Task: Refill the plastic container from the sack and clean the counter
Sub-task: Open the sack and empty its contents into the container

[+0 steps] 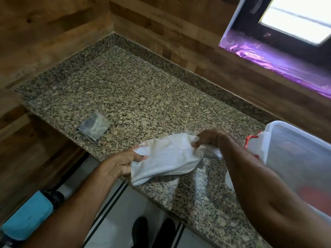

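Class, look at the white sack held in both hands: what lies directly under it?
Under the sack is the speckled granite counter and its front edge. The left hand grips one end, the right hand the other. Anything beneath the folds is covered.

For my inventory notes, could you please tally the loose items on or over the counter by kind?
White woven sack, held by both hands: 1
Clear plastic container with red clips: 1
Small folded grey packet: 1
Total: 3

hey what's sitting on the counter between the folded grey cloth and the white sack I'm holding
Nothing. In the head view, only bare granite counter lies between the folded grey cloth and the white sack, which the left hand and right hand grip.
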Action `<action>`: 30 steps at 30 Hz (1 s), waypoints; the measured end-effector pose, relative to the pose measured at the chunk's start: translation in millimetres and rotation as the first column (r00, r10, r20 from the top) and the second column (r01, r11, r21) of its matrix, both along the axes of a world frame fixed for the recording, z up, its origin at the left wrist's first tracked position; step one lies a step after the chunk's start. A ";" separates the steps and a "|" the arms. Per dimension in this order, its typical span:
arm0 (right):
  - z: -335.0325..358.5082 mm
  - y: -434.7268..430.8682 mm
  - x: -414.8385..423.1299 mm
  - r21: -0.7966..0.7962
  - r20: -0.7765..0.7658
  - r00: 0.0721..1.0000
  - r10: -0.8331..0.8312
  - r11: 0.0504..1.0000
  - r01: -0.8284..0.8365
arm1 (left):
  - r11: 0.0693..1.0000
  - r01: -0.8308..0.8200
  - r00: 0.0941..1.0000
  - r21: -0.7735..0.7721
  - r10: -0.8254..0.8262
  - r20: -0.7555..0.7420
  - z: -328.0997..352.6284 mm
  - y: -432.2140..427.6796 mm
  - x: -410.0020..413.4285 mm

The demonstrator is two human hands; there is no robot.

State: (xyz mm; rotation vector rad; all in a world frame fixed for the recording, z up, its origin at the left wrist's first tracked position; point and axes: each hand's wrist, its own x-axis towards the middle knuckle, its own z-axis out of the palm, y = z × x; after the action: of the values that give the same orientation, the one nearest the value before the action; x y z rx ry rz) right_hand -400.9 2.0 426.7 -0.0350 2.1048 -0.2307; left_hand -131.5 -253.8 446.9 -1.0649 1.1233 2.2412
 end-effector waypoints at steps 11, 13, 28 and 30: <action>106.6 5.9 -4.5 -0.381 -0.141 0.952 -0.272 0.902 0.201 | 0.974 0.076 0.972 -0.214 -0.120 -0.202 75.7 -9.3 -34.6; 148.4 17.3 -9.8 -0.497 -0.232 0.924 -0.303 0.854 0.155 | 0.961 0.058 0.939 -0.272 -0.145 -0.312 115.4 0.7 -53.8; 307.1 279.8 21.1 -0.885 -0.270 0.595 -0.757 0.439 0.157 | 0.802 -0.142 0.572 -0.580 -0.412 -0.710 223.6 238.8 -174.5; 288.6 312.7 29.2 -0.903 -0.258 0.549 -0.795 0.401 0.157 | 0.758 -0.160 0.540 -0.633 -0.469 -0.699 211.9 278.2 -180.1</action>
State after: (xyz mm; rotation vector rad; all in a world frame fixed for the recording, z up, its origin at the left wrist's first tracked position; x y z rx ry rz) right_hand -371.7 314.7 715.3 0.0248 2.4492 -1.8820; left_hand -311.6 24.4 658.8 0.1232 2.4080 2.2343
